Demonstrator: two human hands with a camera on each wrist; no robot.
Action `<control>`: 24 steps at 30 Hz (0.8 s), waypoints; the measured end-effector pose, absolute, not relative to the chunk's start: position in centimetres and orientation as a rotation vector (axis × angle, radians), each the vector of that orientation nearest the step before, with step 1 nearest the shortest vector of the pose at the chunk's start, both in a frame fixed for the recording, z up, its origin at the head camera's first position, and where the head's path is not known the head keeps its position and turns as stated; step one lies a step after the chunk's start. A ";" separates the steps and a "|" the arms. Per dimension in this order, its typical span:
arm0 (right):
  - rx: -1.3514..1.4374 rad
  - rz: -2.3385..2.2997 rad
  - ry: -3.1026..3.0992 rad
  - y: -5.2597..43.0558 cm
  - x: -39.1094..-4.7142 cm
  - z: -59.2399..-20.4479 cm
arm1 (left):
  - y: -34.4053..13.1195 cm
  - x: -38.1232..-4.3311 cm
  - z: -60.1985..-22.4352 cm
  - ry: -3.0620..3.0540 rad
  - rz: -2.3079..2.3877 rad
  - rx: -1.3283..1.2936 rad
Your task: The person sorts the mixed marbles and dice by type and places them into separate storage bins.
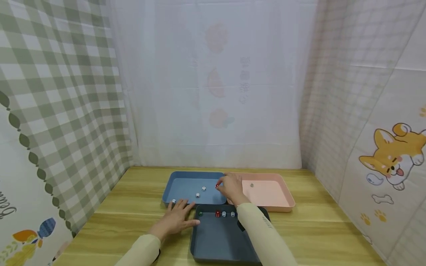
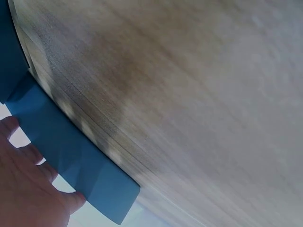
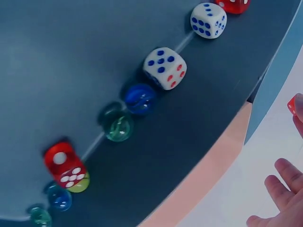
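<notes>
My right hand pinches a red die between thumb and fingertips, above the right end of the blue tray. In the right wrist view that red die shows at the right edge, while the other fingers spread. Fingers spread, my left hand lies by the blue tray's front rim and the left corner of the dark tray. The left wrist view shows the left hand with its fingertips at a blue tray wall. White dice lie in the blue tray.
Along the dark tray's far side are white dice, red dice and several glass marbles, partly hidden by my right arm in the head view. At the right stands a pink tray with a small marble. Curtains surround the wooden table.
</notes>
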State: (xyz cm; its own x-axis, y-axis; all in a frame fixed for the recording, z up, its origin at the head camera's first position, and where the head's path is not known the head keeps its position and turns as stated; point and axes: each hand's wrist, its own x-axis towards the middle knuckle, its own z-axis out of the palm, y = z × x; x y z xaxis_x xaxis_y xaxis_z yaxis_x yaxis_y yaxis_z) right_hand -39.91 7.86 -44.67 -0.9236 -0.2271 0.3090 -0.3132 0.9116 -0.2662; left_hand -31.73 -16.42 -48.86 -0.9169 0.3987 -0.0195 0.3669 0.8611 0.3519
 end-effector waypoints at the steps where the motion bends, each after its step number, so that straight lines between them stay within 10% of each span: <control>1: 0.403 0.449 -2.802 7.8 -39.9 -44.7 | -16.3 -31.6 -48.9 2.938 0.525 0.608; 24: 0.434 0.388 -2.830 14.9 -39.4 -42.6 | -16.6 -31.1 -48.4 2.940 0.588 0.654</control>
State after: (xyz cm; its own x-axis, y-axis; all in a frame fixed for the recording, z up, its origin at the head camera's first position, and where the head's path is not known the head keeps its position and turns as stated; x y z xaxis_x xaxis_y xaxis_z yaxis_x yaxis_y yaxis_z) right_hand -39.38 14.95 -42.62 -0.9238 -0.2560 0.2846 -0.3232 0.9201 -0.2215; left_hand -31.15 -16.65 -48.41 -0.9066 0.4219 0.0115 0.3939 0.8360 0.3821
